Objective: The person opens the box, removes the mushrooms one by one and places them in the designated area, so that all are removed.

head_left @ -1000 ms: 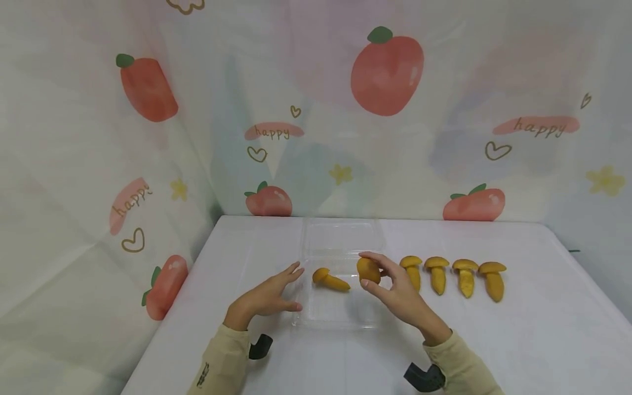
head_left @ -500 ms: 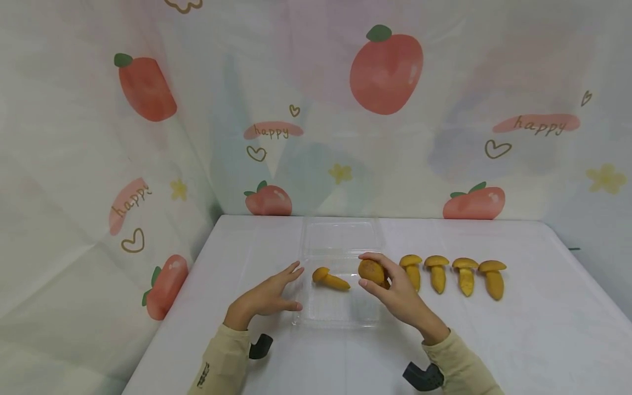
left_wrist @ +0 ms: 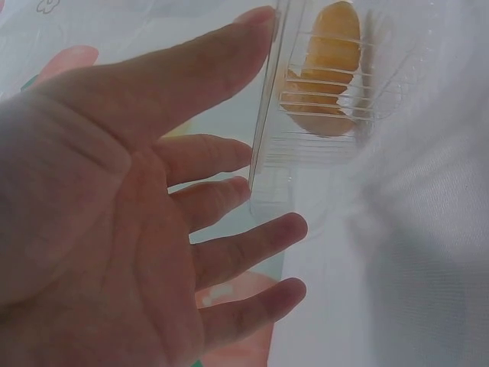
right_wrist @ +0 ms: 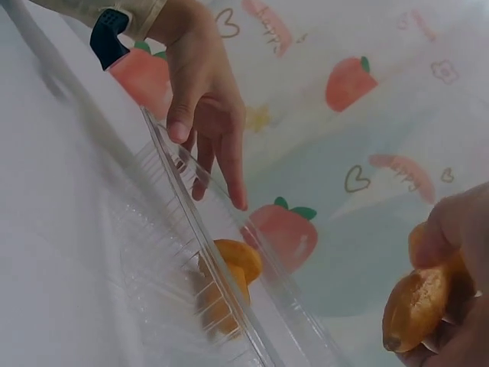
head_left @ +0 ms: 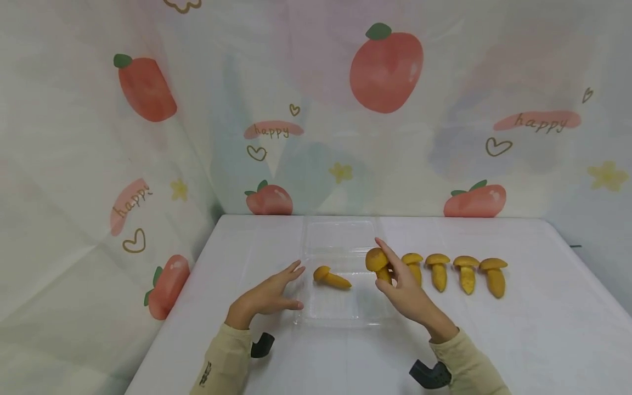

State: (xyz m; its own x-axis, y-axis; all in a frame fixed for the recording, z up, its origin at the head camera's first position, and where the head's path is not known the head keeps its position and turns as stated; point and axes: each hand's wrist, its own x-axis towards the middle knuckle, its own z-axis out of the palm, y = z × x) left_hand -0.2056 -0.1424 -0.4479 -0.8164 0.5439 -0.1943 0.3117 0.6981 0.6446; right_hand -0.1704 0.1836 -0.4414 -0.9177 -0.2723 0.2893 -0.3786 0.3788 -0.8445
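Observation:
My right hand (head_left: 412,296) holds a yellow-brown mushroom (head_left: 377,260) over the right side of a clear plastic box (head_left: 340,311), cap up and to the left. In the right wrist view the thumb presses this mushroom (right_wrist: 416,306) against fingers partly hidden behind it. Another mushroom (head_left: 336,281) lies on its side inside the box. My left hand (head_left: 264,296) stays at the box's left edge with fingers spread. The left wrist view shows its thumb and some fingertips at the box wall (left_wrist: 267,115), holding nothing.
Several more mushrooms (head_left: 466,273) stand in a row on the white table (head_left: 543,334), right of the box. The box's clear lid (head_left: 340,235) lies folded back behind it. A printed fruit curtain (head_left: 316,82) hangs behind and to the left.
The mushroom in my right hand has turned so its stem now points down and right. That hand has shifted slightly right, its index finger straighter. The left hand has stayed in place.

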